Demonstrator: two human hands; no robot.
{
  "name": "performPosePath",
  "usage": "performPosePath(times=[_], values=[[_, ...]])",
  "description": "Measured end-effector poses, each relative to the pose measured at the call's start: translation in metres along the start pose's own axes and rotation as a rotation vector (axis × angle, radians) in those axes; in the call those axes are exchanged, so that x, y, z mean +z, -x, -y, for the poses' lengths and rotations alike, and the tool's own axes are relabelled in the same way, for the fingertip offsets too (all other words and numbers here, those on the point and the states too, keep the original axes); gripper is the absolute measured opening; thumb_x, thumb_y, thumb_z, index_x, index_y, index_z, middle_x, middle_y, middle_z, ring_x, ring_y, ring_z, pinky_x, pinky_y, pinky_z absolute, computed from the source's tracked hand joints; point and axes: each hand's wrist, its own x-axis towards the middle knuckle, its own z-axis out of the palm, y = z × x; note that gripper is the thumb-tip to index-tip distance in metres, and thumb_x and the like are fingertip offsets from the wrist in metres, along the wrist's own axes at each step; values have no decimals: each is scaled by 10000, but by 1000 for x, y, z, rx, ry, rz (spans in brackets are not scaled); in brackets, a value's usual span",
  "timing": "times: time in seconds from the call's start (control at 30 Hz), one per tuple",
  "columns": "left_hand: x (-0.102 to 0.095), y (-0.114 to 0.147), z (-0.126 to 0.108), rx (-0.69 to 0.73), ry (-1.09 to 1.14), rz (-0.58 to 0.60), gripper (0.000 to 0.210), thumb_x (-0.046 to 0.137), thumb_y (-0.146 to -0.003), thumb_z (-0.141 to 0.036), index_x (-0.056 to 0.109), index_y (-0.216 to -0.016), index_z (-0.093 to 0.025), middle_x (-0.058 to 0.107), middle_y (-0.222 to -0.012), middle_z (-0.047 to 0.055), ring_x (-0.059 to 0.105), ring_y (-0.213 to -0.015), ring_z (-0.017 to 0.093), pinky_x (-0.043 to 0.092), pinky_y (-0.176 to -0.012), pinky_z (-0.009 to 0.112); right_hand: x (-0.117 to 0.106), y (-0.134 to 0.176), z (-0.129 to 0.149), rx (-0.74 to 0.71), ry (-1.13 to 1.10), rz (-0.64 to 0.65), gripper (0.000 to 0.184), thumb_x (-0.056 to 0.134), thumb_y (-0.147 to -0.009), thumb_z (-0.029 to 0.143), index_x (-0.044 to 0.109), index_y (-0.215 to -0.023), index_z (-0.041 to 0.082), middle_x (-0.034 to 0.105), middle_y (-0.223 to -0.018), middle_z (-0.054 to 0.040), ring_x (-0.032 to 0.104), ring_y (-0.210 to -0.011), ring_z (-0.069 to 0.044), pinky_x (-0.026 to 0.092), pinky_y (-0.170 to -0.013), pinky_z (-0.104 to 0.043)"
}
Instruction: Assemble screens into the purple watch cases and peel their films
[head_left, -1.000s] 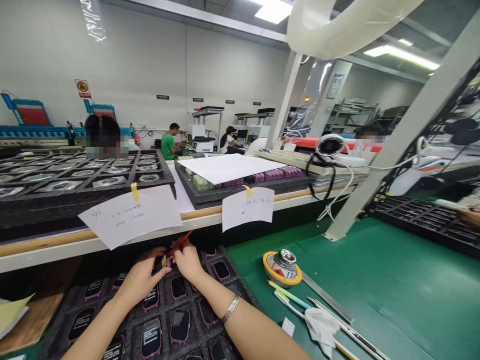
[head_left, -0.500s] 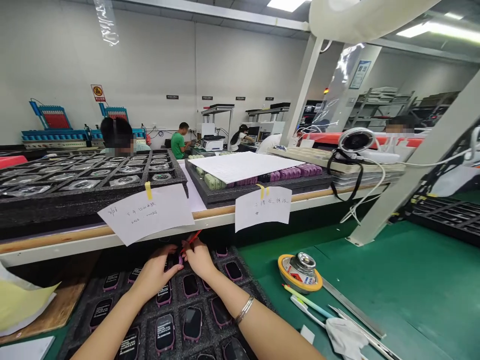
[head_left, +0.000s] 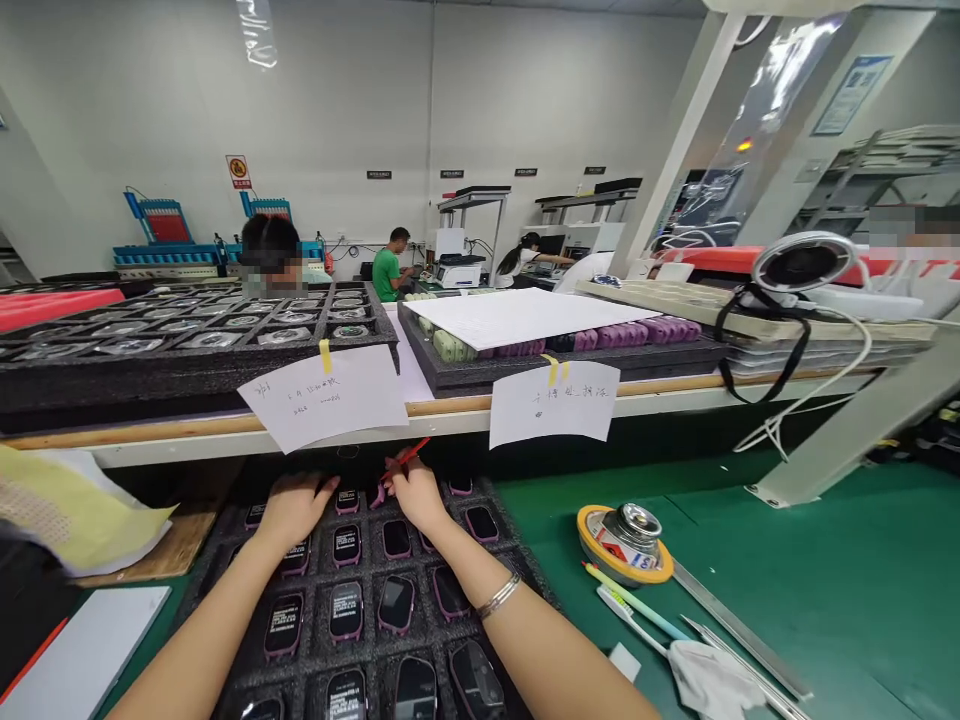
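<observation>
A dark foam tray (head_left: 367, 575) holds several purple-rimmed smartwatches, some with lit text, like this smartwatch (head_left: 346, 612), others dark, like this smartwatch (head_left: 396, 605). Over the tray's far left part, my left hand (head_left: 295, 515) is open with nothing visible in it; its thumb points out toward a lit watch, its other fingers partly hidden. My right hand (head_left: 415, 497), at the tray's far edge, is closed around a thin red pen-like stick (head_left: 409, 453). By its fingertips is a purple watch case (head_left: 377, 494); whether they grip it I cannot tell.
A shelf edge (head_left: 442, 408) with paper notes overhangs the tray's far side. To the right lie an orange-rimmed round dispenser (head_left: 625, 540), a toothbrush (head_left: 630, 615), tweezers (head_left: 739, 665) and a metal ruler (head_left: 742, 630). A white board (head_left: 97, 640) lies at left.
My left hand has moved left, away from the purple watch case and my right hand. My right hand still has the red stick. The view has shifted.
</observation>
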Motion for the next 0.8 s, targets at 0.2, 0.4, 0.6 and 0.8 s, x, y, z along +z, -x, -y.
performPosePath(times=[0.2,0.4,0.6,0.8], values=[[4,16,-5,-125,-46,27,292,602,-961,-381,636,-1152,-163,659,-1169,85,650,-1030,231,543,-908,461,-6,14,0,-21,28,28,267,596,-985,358,627,-1144,147,672,-1071,-62,675,-875,-173,587,-777,-361],[1,39,-15,-104,-48,2,329,596,-960,-398,619,-1195,-169,644,-1202,92,630,-1078,251,513,-951,496,-13,28,-4,-44,2,43,253,601,-983,359,637,-1101,138,678,-1013,-48,673,-827,-159,586,-749,-343],[-8,44,-32,166,48,45,225,596,-960,-346,654,-1109,-189,639,-1198,76,595,-1118,243,485,-976,475,-17,31,-1,-41,-30,-56,274,579,-994,376,623,-1126,140,673,-995,-44,668,-796,-153,584,-723,-332],[-17,43,-33,312,86,61,213,587,-945,-383,689,-1026,-214,629,-1148,78,557,-1131,273,433,-999,499,-5,28,17,-56,-34,-29,257,593,-987,363,633,-1114,144,675,-1029,-52,673,-847,-166,586,-755,-347]])
